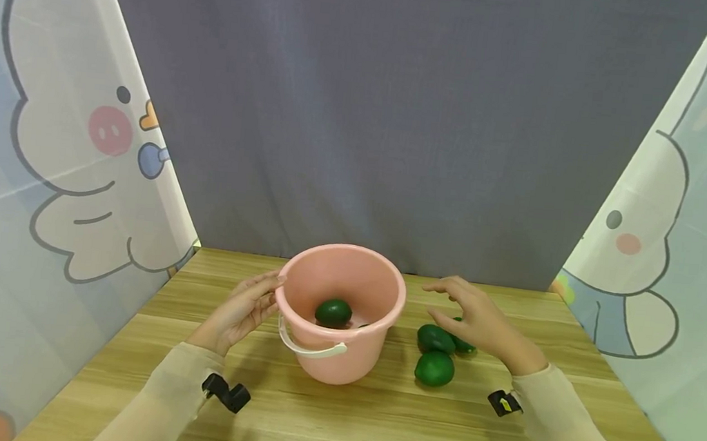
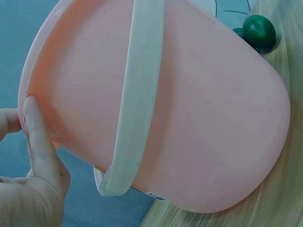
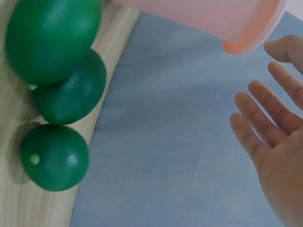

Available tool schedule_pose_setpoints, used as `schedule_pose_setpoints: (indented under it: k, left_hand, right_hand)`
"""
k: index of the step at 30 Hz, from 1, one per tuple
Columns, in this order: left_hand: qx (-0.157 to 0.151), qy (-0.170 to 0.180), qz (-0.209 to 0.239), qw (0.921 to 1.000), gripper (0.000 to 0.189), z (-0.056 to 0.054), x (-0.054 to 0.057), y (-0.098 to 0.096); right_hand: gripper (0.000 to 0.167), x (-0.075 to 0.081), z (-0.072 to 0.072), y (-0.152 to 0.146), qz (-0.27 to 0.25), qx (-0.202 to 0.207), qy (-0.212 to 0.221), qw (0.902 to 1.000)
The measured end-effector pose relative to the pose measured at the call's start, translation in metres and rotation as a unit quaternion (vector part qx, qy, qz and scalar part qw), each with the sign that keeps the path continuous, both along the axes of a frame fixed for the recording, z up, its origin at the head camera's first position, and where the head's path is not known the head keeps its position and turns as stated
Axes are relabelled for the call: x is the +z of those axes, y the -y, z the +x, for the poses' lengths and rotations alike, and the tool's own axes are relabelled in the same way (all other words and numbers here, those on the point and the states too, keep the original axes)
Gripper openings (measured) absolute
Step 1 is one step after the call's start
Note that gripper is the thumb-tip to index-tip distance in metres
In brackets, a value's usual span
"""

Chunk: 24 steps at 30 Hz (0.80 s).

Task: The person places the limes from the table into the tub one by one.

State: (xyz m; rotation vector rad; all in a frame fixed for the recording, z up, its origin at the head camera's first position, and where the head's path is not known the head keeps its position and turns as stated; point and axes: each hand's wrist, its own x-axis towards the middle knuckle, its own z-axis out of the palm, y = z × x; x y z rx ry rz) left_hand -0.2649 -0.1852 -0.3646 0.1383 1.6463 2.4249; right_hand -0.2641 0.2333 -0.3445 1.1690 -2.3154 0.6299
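A pink bucket stands upright on the table, its white handle hanging down at the near side. My left hand holds the bucket's left rim between fingers and thumb. Inside the bucket lies a dark green oval fruit, and a sliver of another green thing shows beside it. To the bucket's right my right hand hovers with fingers spread and nothing in them. Below it on the table sit three green oval fruits, the nearest one in front, another behind it, and the third partly hidden by the hand.
The wood-grain table runs back to a grey cloth. Light cloths printed with cartoon animals hang at both sides. A small black device is strapped to each wrist.
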Motion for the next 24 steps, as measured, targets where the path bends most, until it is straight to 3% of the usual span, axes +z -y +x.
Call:
schedule_pose_setpoints:
  k: [18, 24]
  left_hand:
    - [-0.001, -0.001, -0.004, 1.0000, 0.048, 0.000, -0.002, -0.001]
    - [0.000, -0.002, -0.004, 1.0000, 0.046, -0.001, -0.001, -0.001]
  right_hand:
    - [0.037, -0.013, 0.001, -0.014, 0.032, -0.004, 0.021, 0.9993]
    - [0.035, -0.018, 0.000, -0.016, 0.040, -0.002, 0.010, 0.9991]
